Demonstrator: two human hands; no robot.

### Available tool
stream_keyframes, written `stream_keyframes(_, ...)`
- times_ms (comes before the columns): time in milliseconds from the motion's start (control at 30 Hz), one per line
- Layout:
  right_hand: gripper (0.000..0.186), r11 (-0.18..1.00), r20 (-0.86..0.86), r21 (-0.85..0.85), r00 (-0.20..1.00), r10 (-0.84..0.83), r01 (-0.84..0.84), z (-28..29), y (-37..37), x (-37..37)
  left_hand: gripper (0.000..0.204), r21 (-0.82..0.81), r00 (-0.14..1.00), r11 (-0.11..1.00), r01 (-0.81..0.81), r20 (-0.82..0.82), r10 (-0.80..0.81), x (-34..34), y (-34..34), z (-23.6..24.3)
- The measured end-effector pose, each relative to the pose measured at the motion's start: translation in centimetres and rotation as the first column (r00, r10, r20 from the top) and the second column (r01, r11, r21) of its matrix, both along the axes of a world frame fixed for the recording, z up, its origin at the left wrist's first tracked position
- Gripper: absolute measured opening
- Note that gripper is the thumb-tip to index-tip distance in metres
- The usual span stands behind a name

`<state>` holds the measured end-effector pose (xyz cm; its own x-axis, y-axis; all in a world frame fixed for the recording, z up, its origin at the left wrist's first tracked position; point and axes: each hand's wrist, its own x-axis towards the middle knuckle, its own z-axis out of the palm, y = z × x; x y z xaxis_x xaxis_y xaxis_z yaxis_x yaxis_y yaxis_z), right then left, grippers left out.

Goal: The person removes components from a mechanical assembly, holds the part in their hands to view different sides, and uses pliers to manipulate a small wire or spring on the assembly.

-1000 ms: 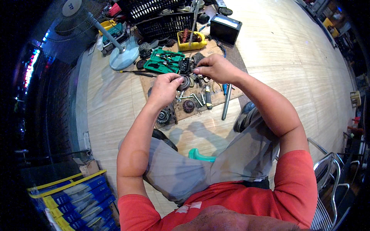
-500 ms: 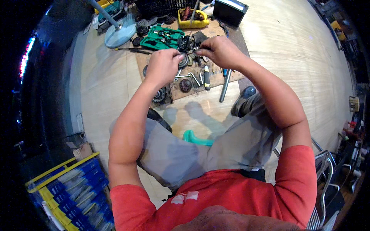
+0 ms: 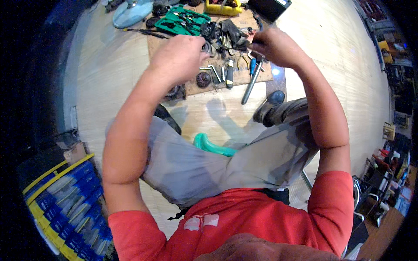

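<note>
My left hand [image 3: 179, 56] is raised over the near left part of a cardboard work sheet [image 3: 193, 90], fingers curled together. Close to its fingertips is a dark round metal part [image 3: 206, 47]; whether the hand touches it cannot be seen. Across a gap, my right hand [image 3: 278, 47] has its fingertips pinched beside a pile of dark parts [image 3: 233, 34]. What either pinch contains is too small or hidden. Below the hands lie a toothed gear [image 3: 203, 79], an L-shaped hex key [image 3: 214, 73], a utility knife [image 3: 230, 74] and a metal bar [image 3: 252, 85].
An open green tool case [image 3: 183, 21] sits behind the parts, with a yellow container [image 3: 223, 8] and a black box [image 3: 269, 8] beyond. A pale blue round base [image 3: 133, 14] stands far left. Between my legs is a green plastic object [image 3: 213, 145]. Yellow-and-blue packs [image 3: 69, 204] lie lower left.
My hands have drawn apart, left hand leftward and right hand rightward, where they were close together over the parts. The whole view has shifted, so the sheet sits higher.
</note>
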<state>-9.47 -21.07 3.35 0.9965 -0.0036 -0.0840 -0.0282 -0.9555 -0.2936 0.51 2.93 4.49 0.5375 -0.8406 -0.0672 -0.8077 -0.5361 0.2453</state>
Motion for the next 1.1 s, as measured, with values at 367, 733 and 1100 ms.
stream_keyframes(367,0.028,0.996,-0.084,-0.079,0.996,-0.035,0.028,0.1,0.3,-0.9,0.022,0.167,0.974,0.959,0.227,-0.040,-0.223,-9.5,6.5,8.3)
stream_keyframes(733,0.027,0.991,-0.223,-0.121,0.971,-0.089,0.063,-3.8,1.3,0.2,0.019,-0.061,0.988,0.987,0.152,0.040,-0.149,-9.4,8.3,9.0)
stream_keyframes(1100,0.026,0.990,-0.173,-0.125,0.982,-0.079,0.058,-4.9,2.3,2.6,0.033,-0.010,0.994,0.995,0.103,0.036,-0.103,-7.7,10.9,9.3)
